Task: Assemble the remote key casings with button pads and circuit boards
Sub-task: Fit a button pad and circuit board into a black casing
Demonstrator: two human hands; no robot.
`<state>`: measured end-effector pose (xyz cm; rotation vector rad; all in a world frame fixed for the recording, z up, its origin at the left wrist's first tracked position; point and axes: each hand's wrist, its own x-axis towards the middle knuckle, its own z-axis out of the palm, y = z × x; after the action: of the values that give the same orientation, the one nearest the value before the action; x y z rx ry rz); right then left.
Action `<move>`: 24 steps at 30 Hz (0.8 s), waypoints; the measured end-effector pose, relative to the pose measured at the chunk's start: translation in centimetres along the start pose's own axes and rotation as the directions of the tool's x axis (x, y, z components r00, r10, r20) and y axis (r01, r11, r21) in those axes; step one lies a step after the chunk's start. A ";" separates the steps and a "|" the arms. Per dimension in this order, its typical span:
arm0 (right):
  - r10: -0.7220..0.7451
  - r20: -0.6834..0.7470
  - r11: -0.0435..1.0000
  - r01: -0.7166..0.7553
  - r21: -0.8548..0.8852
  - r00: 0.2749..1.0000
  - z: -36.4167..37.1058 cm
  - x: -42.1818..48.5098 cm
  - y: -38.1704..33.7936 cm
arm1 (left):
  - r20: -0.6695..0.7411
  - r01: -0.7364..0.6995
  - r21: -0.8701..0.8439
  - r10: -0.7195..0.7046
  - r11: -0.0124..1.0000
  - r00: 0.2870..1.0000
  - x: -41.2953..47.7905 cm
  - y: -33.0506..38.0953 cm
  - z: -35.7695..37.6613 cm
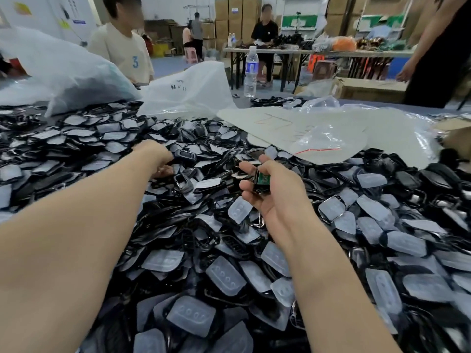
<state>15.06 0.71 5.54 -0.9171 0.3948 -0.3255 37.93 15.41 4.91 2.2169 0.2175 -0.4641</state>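
The table is heaped with black remote key casings and translucent white button pads. My right hand grips a black casing with a green circuit board showing in it, held above the middle of the heap. My left hand reaches farther into the pile at centre left. Its fingers point down among the casings and are hidden from me, so I cannot tell whether they hold anything.
Large white plastic bags lie at the back left and centre. Clear bags and a white sheet cover the right. A water bottle stands behind. A person in a pale shirt sits across; another stands far right.
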 end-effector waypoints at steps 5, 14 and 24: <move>-0.003 -0.032 1.000 0.004 0.008 0.999 -0.5 0.2 -0.4 | 0.020 -0.006 0.017 0.005 1.000 1.000 0.2 0.2 0.3; -0.033 -0.052 0.999 0.031 -0.039 0.998 -1.1 -0.3 -1.7 | -0.180 -0.217 -0.150 0.189 0.965 0.965 -1.6 -0.6 0.1; -0.199 -0.108 0.938 0.158 -0.307 0.974 -7.1 -5.3 -4.4 | 0.322 -0.238 -0.678 0.572 0.695 0.754 -20.9 -0.9 9.4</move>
<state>6.64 -4.49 6.27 -1.2339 0.4967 -0.5082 16.13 8.68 7.19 1.3692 -0.3973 -0.6058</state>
